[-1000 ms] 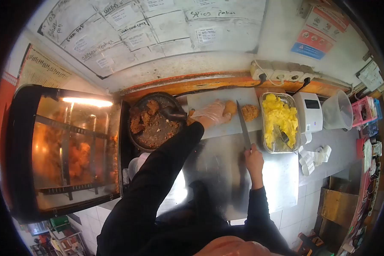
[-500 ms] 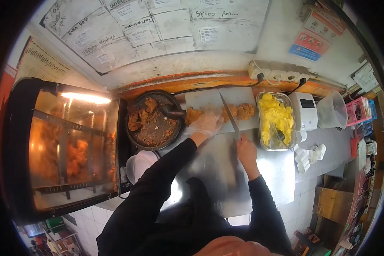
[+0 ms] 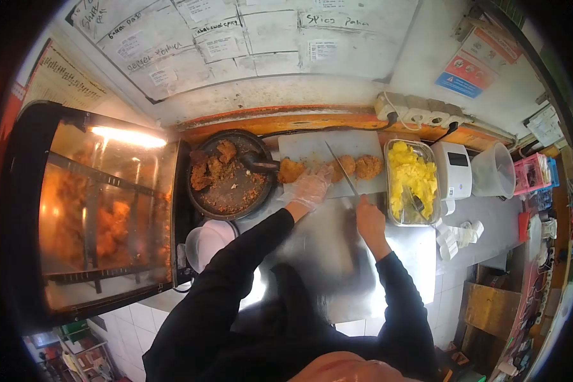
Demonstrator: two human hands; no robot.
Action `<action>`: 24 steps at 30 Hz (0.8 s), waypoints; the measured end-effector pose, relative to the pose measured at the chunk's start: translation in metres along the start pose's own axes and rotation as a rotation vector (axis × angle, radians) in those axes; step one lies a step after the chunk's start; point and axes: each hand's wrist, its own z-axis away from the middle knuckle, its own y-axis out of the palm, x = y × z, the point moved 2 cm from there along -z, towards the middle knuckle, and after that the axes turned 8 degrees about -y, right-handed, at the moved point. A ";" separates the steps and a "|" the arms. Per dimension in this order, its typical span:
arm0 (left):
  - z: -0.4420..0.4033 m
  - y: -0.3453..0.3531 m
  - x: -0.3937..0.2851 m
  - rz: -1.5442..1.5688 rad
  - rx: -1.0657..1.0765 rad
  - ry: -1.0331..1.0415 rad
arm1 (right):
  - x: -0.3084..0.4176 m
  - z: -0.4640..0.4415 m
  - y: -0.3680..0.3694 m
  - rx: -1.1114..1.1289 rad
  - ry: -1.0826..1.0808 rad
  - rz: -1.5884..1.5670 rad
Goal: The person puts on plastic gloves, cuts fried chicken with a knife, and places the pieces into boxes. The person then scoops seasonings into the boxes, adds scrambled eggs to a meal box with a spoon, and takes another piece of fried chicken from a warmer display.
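Note:
My left hand (image 3: 311, 190) wears a clear plastic glove and lies over the white cutting board (image 3: 331, 140), fingers stretched forward among pieces of fried chicken. One golden piece (image 3: 290, 170) sits left of the fingers. Another piece (image 3: 345, 164) lies just beyond the fingertips, partly behind the blade; whether the fingers touch it I cannot tell. A third, browner piece (image 3: 368, 167) rests at the board's right. My bare right hand (image 3: 369, 219) is closed round the handle of a long knife (image 3: 341, 167), its blade slanting up and left across the middle piece.
Left of the board stands a dark round pan (image 3: 232, 191) with fried chicken, crumbs and a black-handled tool. A lit glass warmer (image 3: 108, 216) is further left. To the right are a clear tub of yellow food (image 3: 412, 178), a white printer (image 3: 453, 169) and a clear bucket (image 3: 493, 170).
My left hand has drawn slightly back toward me, uncovering more of the left chicken piece. The knife has shifted a little left and stays over the middle piece. The camera view has tilted slightly.

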 end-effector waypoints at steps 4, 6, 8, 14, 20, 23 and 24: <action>0.002 -0.008 0.003 0.042 0.133 0.010 | -0.005 -0.007 0.003 0.066 0.000 -0.005; 0.000 -0.010 0.004 0.010 0.131 0.010 | -0.008 -0.012 0.007 0.102 0.004 -0.010; 0.000 -0.004 0.006 -0.018 0.138 0.015 | -0.011 -0.021 0.013 0.055 0.008 -0.085; 0.002 -0.005 -0.002 -0.142 0.129 0.040 | -0.011 -0.038 0.038 -0.058 -0.034 -0.084; 0.012 0.005 0.009 -0.168 0.073 0.121 | -0.015 -0.008 0.027 -0.010 -0.013 -0.168; 0.018 -0.010 0.003 -0.129 0.038 0.084 | -0.029 -0.007 0.059 -0.029 -0.074 -0.116; 0.018 -0.013 0.003 -0.127 0.040 0.079 | -0.027 -0.007 0.059 -0.025 -0.074 -0.108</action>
